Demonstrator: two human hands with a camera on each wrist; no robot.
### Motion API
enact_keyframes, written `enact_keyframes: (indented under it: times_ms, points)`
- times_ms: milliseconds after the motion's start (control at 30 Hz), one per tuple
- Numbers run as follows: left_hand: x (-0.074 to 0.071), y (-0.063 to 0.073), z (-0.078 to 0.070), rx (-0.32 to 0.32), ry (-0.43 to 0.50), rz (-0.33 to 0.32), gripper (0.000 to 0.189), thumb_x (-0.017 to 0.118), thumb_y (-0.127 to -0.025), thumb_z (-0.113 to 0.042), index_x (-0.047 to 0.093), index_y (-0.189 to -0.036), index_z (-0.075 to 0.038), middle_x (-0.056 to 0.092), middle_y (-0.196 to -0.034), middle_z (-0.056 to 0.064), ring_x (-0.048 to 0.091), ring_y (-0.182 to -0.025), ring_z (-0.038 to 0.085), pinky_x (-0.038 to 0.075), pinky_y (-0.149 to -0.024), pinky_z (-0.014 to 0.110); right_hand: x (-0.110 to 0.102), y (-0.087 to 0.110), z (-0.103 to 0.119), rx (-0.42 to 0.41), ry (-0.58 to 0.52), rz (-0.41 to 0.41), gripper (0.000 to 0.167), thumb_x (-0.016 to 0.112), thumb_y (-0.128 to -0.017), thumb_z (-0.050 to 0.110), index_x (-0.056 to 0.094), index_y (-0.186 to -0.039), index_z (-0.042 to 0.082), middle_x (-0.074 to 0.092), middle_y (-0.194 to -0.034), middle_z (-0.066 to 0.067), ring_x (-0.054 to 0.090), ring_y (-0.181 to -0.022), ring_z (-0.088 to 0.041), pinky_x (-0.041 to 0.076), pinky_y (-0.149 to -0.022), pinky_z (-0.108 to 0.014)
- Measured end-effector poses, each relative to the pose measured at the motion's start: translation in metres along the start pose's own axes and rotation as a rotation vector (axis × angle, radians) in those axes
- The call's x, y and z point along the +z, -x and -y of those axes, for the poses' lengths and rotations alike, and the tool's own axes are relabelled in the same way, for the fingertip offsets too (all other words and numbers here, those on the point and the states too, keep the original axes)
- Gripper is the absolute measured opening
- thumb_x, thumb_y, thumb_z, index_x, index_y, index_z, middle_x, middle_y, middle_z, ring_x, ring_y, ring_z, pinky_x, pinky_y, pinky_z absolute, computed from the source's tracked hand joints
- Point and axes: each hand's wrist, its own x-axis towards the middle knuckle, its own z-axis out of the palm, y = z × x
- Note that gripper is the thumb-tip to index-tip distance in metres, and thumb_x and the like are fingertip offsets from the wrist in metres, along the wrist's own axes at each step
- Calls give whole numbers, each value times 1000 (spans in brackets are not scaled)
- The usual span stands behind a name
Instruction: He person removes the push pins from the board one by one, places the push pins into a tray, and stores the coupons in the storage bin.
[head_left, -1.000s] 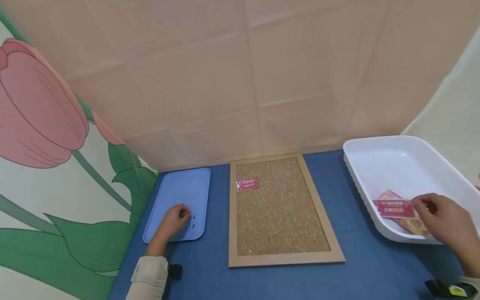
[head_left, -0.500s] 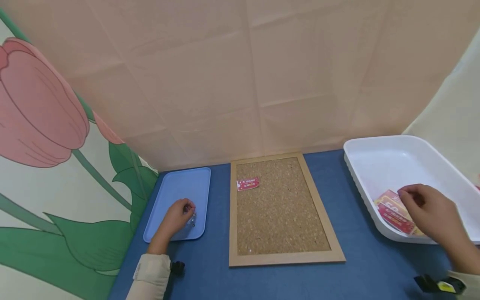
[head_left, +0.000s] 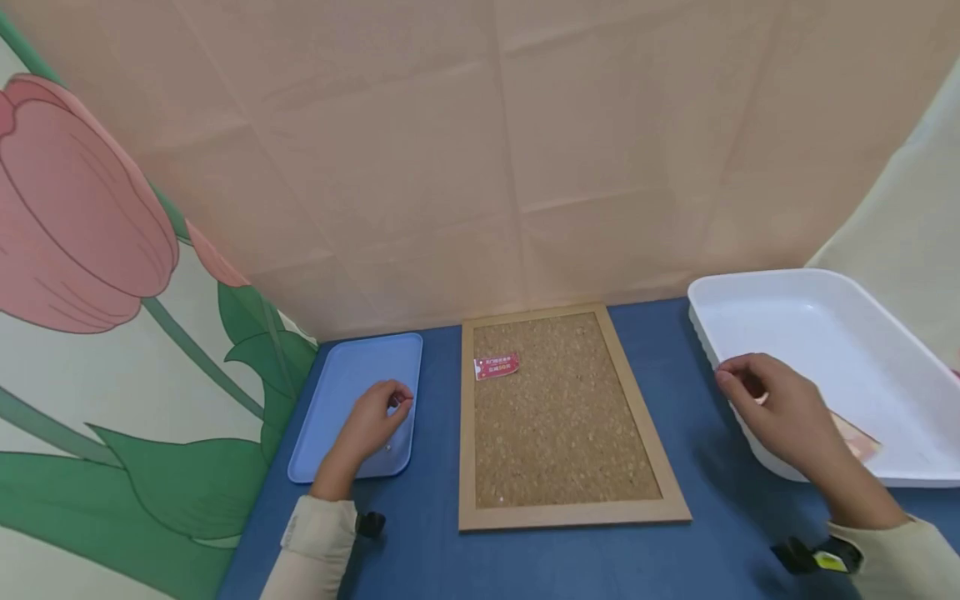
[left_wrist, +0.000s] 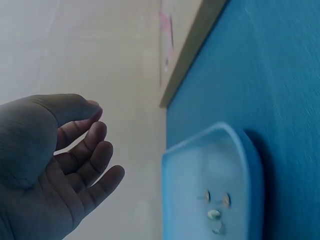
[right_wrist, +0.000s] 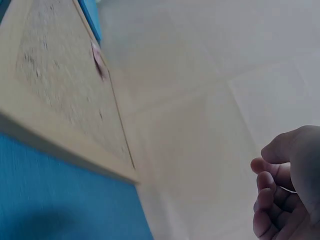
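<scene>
My left hand (head_left: 371, 421) hovers over the blue tray (head_left: 352, 367), its fingers loosely bent. Nothing shows between thumb and forefinger in the left wrist view. Several small metal thumbtacks (left_wrist: 214, 215) lie in that tray. At the left rim of the white tray (head_left: 795, 282) is my right hand (head_left: 787, 408), thumb and forefinger close together with nothing visible in them. Behind its wrist, part of a pinkish card (head_left: 855, 437) shows in the tray; the hand hides the rest of the pile. A red printed coupon (head_left: 497, 366) is on the corkboard (head_left: 562, 425), near its upper left.
The wood-framed board lies between the two trays on a blue cloth (head_left: 420, 542). A beige sheet (head_left: 420, 167) closes off the back. A wall with a painted tulip (head_left: 82, 200) stands on the left.
My right hand let go of a red coupon onto the pile in the white tray, then moved left toward the board. My left hand rose off the tacks and shifted right.
</scene>
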Motion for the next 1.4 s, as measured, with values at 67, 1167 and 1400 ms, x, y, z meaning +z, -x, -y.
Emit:
enact_keyframes:
  times_ms: [67,1167,1400]
  points:
    - [1,-2,-5,0,5,9,7,64,-94,-14,65,-99,-11,59,-92,1,58,-90,26,49,-82,42,9,-3,6,-35,-3,3,13,69,-90,13,65,-102,8,60,-84,0,47,-72,1,37,-61,-14]
    - [49,-50,-56,51,9,150,38,62,-96,-22,56,-131,-8,56,-125,9,54,-116,24,45,-96,42,141,-43,70,-5,-187,343,27,62,-96,18,62,-119,4,62,-99,-7,61,-94,-24,47,-86,-51]
    - [55,-61,-57,35,-20,152,40,62,-96,-22,55,-132,-6,56,-127,12,52,-120,26,43,-99,43,154,-54,77,-49,-223,340,29,61,-97,17,62,-121,1,63,-99,-7,62,-92,-23,48,-85,-50]
